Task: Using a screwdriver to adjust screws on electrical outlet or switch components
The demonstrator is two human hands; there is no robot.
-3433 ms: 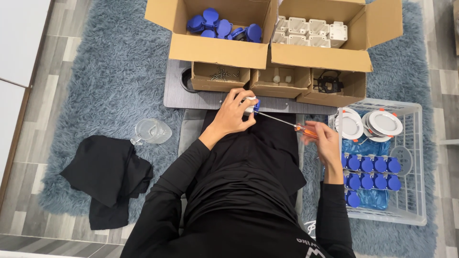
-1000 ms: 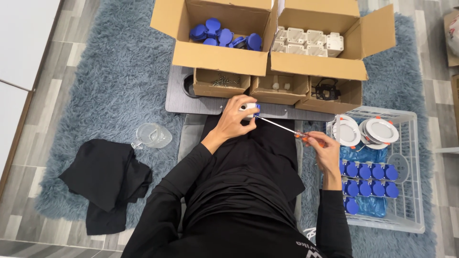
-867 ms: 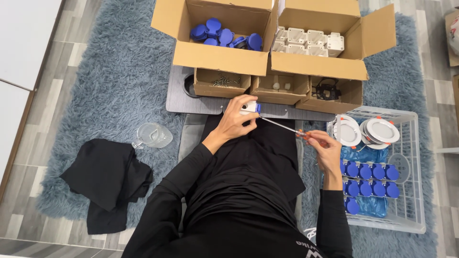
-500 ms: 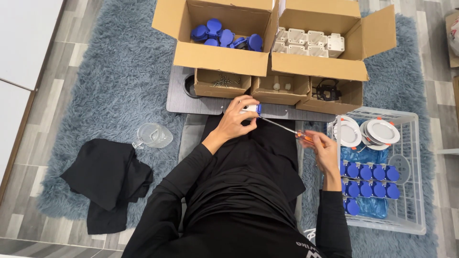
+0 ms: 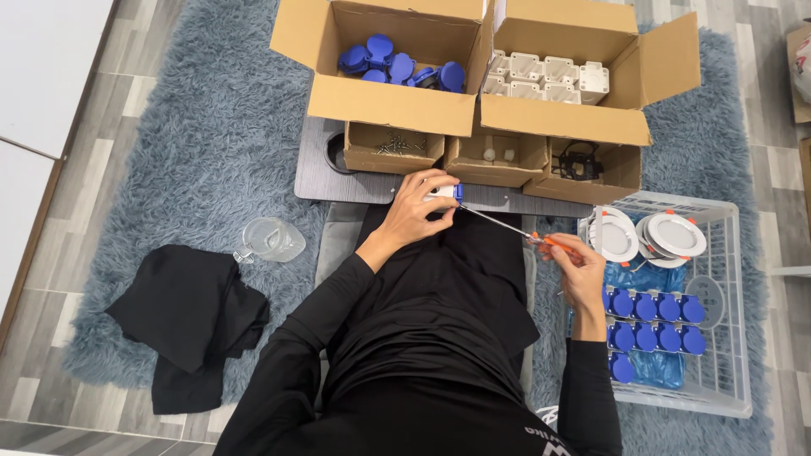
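Observation:
My left hand [image 5: 419, 209] grips a small white and blue part [image 5: 446, 192] above my lap, just in front of the grey board [image 5: 314, 173]. My right hand [image 5: 578, 266] holds an orange-handled screwdriver [image 5: 549, 241]; its thin shaft runs up and left, and the tip meets the blue end of the part. Both arms are in black sleeves.
Two open cardboard boxes stand ahead, one with blue caps [image 5: 397, 66], one with white housings [image 5: 545, 74]. Three small trays [image 5: 494, 160] sit below them. A white wire basket [image 5: 726, 338] at right holds round white lamps and blue parts. A clear cup [image 5: 270, 240] and black cloth [image 5: 190, 325] lie left on the blue rug.
My hands keep their grip on the part and the screwdriver. They have shifted only slightly between the frames.

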